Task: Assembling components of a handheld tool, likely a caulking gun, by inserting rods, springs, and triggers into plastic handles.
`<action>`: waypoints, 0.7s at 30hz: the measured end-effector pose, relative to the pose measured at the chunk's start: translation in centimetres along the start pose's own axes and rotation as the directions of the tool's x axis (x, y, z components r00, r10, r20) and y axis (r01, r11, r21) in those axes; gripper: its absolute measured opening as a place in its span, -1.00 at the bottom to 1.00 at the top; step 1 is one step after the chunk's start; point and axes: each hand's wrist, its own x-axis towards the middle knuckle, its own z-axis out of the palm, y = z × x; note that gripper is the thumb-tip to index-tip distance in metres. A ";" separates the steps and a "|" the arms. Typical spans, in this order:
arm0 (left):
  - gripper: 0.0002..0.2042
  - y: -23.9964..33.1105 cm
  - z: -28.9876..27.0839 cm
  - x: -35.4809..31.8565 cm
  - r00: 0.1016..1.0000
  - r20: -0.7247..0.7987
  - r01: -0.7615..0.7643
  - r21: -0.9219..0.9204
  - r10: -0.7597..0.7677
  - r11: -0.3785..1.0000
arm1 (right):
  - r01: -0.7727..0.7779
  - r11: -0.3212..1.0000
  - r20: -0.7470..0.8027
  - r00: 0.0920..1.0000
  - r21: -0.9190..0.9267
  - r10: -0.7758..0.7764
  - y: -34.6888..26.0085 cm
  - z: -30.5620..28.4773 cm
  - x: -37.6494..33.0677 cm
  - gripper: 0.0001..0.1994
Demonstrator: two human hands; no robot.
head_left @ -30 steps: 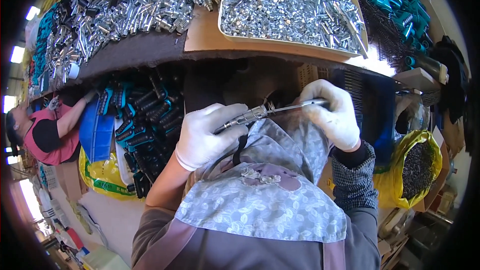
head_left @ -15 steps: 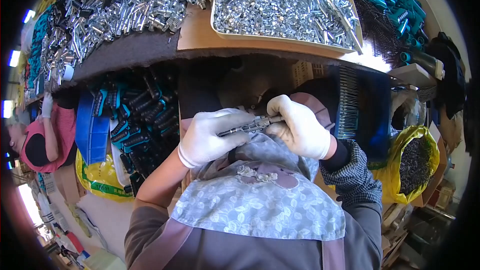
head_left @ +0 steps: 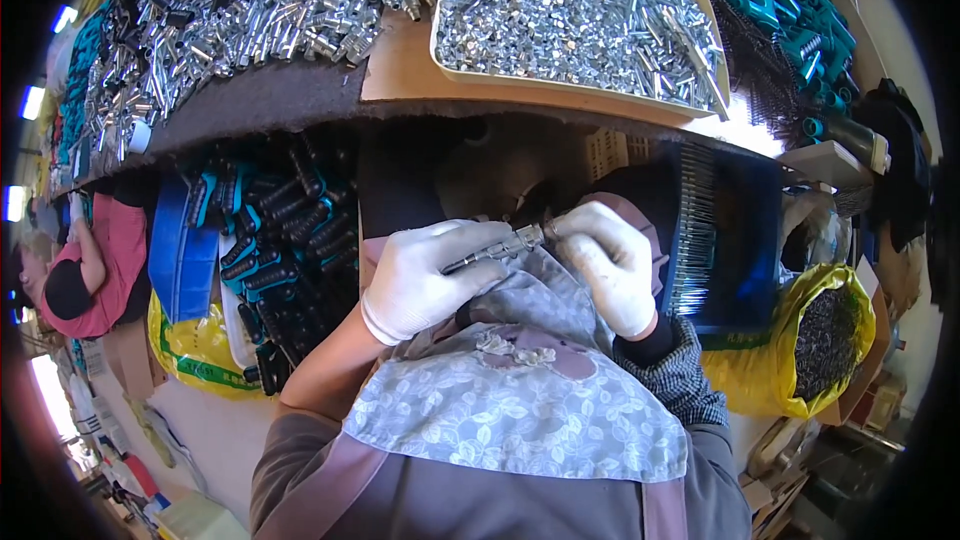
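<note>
Closer in than a second ago, the right hand (head_left: pixel 612 266) sits by the end of a metal assembly (head_left: pixel 502 248), its grasp unclear; the left hand (head_left: pixel 422 268) grips that part over the apron (head_left: pixel 520 410), presumably steadying it.

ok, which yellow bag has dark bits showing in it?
The right-side yellow bag, the one nearer the right hand: dark bits show in its open mouth; none show in the left-side yellow bag.

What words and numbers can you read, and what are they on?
Yellow bag at left: printing, which I won't copy out.
Yellow bag at right: printing too small to read.
Metal part in the left hand: none I can make out.
</note>
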 end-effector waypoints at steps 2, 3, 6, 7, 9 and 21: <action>-0.65 -0.1 0.0 -0.1 1.000 -0.001 -0.006 0.016 0.006 1.000 | 0.017 1.000 0.006 1.000 -0.025 -0.017 -0.5 0.5 -0.5 -0.80; -0.65 -0.2 0.1 -0.1 1.000 0.000 -0.012 0.031 0.012 0.999 | -0.064 0.998 0.004 0.998 0.006 0.064 -0.5 0.6 -0.8 -0.79; -0.66 -0.5 0.3 -0.3 0.998 -0.009 -0.066 0.103 0.067 0.992 | -0.218 0.973 0.018 0.976 0.079 0.217 -1.2 0.5 -1.0 -0.76; -0.66 -0.4 0.3 -0.3 0.998 -0.008 -0.066 0.102 0.068 0.993 | -0.290 0.949 0.031 0.957 0.121 0.288 -1.5 0.5 -1.0 -0.74; -0.66 -0.1 0.2 -0.1 0.988 0.018 -0.150 0.249 0.150 0.957 | -0.305 0.944 0.038 0.952 0.125 0.303 -1.4 0.3 -1.1 -0.72; -0.71 -0.2 0.1 0.8 0.983 0.048 -0.182 0.255 0.175 0.950 | -0.358 0.930 0.265 0.908 0.086 0.325 -3.5 -4.1 1.2 -0.69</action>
